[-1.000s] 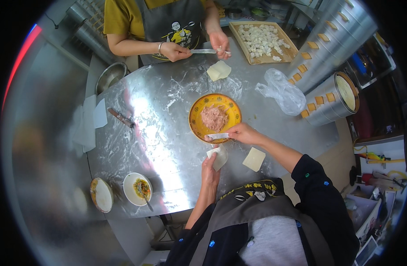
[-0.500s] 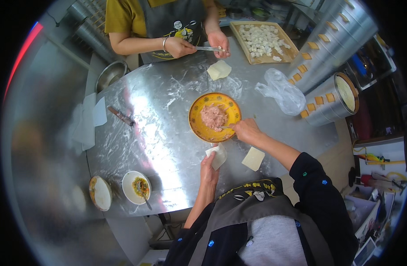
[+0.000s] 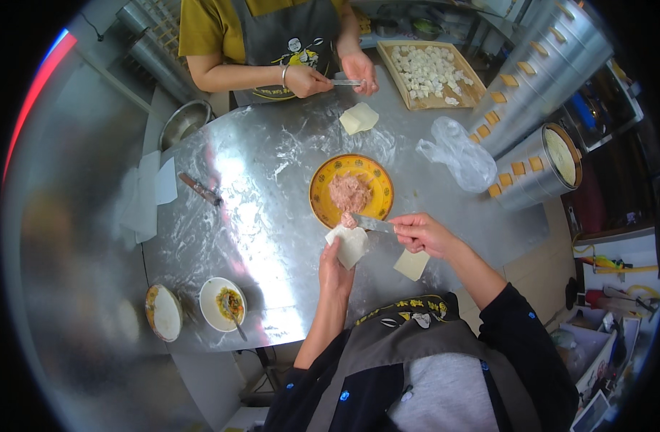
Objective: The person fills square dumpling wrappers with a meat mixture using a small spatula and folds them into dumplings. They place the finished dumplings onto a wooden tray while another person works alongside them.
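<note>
My left hand holds a square dough wrapper by its edge, just in front of the yellow bowl. In my right hand is a flat metal spatula, gripped by its end. A small lump of pink minced meat sits on the spatula's tip, at the wrapper's far edge. More minced meat is heaped in the patterned bowl. Beneath my right hand lies a stack of wrappers, partly covered from view by that hand.
Across the metal table a person holds a similar spatula, with wrappers in front. A wooden tray bears filled dumplings. A plastic bag, stacked steel steamers, a knife-like tool and a white bowl stand around.
My right hand has drawn the spatula out of the bowl, bringing a lump of meat to the wrapper. The wrapper in my left hand now lies flatter.
</note>
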{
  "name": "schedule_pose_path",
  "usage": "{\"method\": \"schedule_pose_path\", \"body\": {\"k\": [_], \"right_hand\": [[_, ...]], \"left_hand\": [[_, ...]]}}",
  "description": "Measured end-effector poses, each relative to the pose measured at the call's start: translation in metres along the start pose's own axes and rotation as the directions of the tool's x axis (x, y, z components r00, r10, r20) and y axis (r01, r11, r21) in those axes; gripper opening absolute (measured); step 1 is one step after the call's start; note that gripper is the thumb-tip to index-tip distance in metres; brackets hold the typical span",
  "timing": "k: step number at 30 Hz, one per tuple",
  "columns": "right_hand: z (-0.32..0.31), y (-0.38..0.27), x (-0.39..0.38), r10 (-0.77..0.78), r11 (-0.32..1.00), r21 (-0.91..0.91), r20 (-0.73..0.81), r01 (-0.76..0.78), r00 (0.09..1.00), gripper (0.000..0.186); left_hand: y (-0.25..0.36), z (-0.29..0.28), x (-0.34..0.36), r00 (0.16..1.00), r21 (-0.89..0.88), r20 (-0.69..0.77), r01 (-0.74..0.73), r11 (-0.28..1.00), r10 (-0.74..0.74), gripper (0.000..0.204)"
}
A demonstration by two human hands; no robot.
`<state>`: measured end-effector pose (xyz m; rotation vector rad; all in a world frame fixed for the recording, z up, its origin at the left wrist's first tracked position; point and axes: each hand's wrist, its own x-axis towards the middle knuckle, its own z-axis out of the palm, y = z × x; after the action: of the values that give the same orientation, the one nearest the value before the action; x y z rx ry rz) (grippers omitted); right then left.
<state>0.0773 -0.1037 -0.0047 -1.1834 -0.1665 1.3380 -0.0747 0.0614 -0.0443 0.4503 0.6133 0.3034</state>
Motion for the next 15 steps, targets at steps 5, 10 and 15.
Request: {"method": "schedule_pose_path", "body": {"k": [5, 10, 15], "right_hand": [[0.023, 0.028, -0.016, -0.309, 0.918, -0.311, -0.178, 0.244, 0.934, 0.031], [0.038, 0.038, -0.024, -0.410, 0.815, -0.539, -0.277, 0.212, 0.869, 0.028], [0.037, 0.050, -0.026, -0.535, 0.741, -0.606, -0.274, 0.289, 0.799, 0.026]], "left_hand": [[0.008, 0.026, 0.001, 0.996, -0.162, 0.091, 0.023, 0.986, -0.008, 0.037], [0.003, 0.031, 0.001, 0.996, -0.233, 0.086, 0.042, 0.971, -0.022, 0.038], [0.004, 0.037, -0.003, 0.995, -0.253, 0.094, 0.036, 0.967, -0.013, 0.037]]}}
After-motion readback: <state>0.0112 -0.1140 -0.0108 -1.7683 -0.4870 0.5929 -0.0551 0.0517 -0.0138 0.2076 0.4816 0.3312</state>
